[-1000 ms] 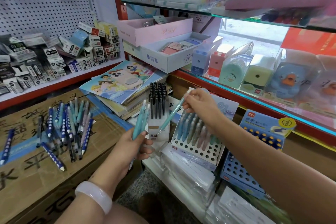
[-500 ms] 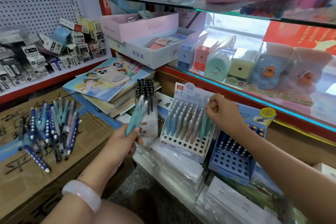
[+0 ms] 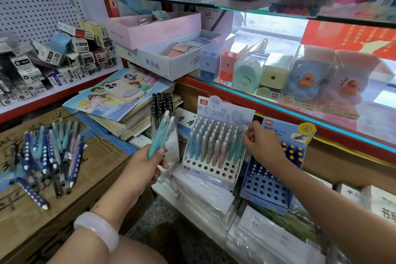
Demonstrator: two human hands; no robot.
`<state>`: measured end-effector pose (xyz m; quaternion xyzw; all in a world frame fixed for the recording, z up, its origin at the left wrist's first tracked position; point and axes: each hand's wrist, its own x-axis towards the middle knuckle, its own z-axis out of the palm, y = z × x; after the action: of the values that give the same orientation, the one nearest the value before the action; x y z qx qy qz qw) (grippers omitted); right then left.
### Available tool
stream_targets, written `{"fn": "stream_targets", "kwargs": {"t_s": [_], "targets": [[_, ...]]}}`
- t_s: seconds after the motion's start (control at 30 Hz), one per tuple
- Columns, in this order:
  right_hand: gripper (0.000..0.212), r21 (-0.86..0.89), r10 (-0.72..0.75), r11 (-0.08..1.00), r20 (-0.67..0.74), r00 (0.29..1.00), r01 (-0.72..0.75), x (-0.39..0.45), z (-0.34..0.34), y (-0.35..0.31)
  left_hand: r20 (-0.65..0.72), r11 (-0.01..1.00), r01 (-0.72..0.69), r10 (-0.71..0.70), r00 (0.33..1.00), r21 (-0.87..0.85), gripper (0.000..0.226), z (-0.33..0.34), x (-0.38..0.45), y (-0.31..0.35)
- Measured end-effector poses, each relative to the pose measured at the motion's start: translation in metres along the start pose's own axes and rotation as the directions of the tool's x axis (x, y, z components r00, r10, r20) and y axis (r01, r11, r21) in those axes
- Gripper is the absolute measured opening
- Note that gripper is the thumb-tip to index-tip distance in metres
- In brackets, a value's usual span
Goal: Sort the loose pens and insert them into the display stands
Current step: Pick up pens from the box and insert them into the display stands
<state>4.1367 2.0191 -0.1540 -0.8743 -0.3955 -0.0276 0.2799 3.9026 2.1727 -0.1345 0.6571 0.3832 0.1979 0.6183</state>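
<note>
Pens [image 3: 159, 136], two light blue ones, sticking up out of the left hand [image 3: 143, 163], fingers curled tight around their lower ends. Sitting just left of the white display stand [image 3: 211, 172], near its front left corner. Right hand [image 3: 260, 142] reaching to the stand's right edge, fingers curled and pinching the top of a pen [image 3: 239, 148] already standing in the last row. Blue display stand [image 3: 266, 194] waiting just beside it, under the right wrist. More loose pens [image 3: 46, 156] lying in a heap on the cardboard box [image 3: 92, 182], well apart from both hands.
</note>
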Motion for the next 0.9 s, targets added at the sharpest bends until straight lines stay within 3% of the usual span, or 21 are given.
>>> {"fn": "stream_targets", "kwargs": {"t_s": [0.17, 0.37, 0.63, 0.77, 0.9], "targets": [[0.014, -0.033, 0.011, 0.999, 0.033, 0.999, -0.01, 0.001, 0.002, 0.003, 0.004, 1.0, 0.0, 0.0, 1.0, -0.002, 0.016, 0.003, 0.001, 0.001], [0.015, -0.215, 0.017, 0.976, 0.15, 0.988, 0.016, 0.006, 0.005, 0.003, 0.004, 1.0, 0.001, -0.001, 1.0, 0.024, 0.017, 0.003, 0.001, 0.002], [0.013, -0.342, 0.05, 0.94, 0.189, 0.981, 0.018, 0.012, 0.008, -0.007, 0.02, 1.0, 0.0, -0.001, 1.0, 0.025, 0.016, 0.003, -0.005, 0.005], [0.022, -0.384, 0.121, 0.923, 0.243, 0.963, -0.019, 0.014, 0.002, -0.014, 0.058, 1.0, 0.011, -0.011, 0.998, 0.011, 0.013, 0.002, -0.006, 0.004], [0.025, -0.267, 0.056, 0.963, 0.108, 0.993, -0.025, 0.012, -0.007, -0.038, 0.116, 0.999, 0.021, -0.017, 0.993, -0.031, 0.012, 0.001, -0.007, 0.004]]}}
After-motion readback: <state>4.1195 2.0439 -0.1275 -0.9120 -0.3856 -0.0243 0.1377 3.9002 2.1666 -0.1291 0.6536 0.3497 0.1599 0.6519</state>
